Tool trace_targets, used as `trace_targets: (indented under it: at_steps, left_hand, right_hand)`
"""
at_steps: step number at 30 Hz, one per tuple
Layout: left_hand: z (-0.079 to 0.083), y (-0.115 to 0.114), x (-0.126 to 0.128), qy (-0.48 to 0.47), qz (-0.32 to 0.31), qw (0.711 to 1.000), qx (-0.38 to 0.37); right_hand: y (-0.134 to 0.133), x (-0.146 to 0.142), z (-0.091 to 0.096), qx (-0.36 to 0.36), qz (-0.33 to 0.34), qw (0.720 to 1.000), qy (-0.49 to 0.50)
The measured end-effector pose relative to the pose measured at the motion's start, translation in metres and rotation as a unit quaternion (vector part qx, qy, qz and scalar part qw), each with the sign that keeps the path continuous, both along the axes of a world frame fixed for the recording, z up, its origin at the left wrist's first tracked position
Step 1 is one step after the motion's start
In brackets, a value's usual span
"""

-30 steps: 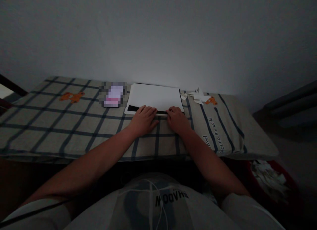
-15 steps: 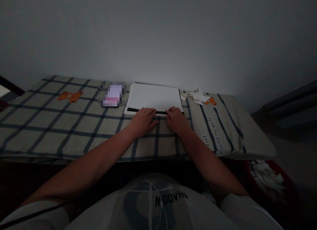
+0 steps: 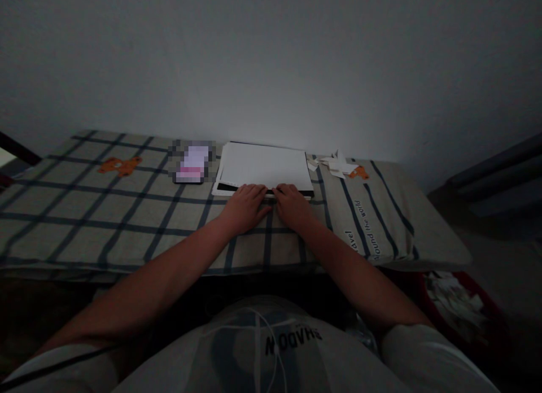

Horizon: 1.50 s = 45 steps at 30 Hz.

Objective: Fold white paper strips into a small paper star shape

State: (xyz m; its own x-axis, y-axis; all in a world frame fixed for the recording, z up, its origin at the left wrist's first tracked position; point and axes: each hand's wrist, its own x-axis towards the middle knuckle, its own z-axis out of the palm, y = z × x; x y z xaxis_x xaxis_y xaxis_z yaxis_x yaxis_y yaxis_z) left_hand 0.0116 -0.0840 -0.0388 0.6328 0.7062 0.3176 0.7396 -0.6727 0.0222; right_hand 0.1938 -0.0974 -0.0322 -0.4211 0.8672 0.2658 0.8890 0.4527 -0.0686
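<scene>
A blank white sheet of paper [image 3: 265,164] lies on a low stack, with a black strip [image 3: 307,193] showing along its near edge. My left hand [image 3: 245,205] rests its fingers on that edge left of centre, thumb apart and off the paper. Close beside it, my right hand [image 3: 292,204] lays its fingertips on the same edge. Neither hand wraps round anything; the undersides of the fingers are hidden. At the lower left, the pages [image 3: 218,191] beneath stick out a little.
A phone [image 3: 195,162] with a blurred screen lies left of the stack. Folded white paper pieces [image 3: 339,165] sit to the right. A checked cloth [image 3: 161,212] covers the table against the wall. Below right stands a red bin [image 3: 486,302] with paper scraps.
My right hand has slid left along the paper's near edge, closer to my left hand, uncovering the black strip at the right corner. My left hand stays in place.
</scene>
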Motion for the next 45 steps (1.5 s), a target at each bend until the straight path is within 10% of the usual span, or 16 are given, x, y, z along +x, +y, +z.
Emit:
trace_targets:
  at_steps: [45]
  left_hand:
    - [0.009,-0.007,0.001,-0.005,0.039,0.999,0.016]
  right_hand:
    - [-0.003,0.004,0.001,0.005,-0.032,0.997,0.063]
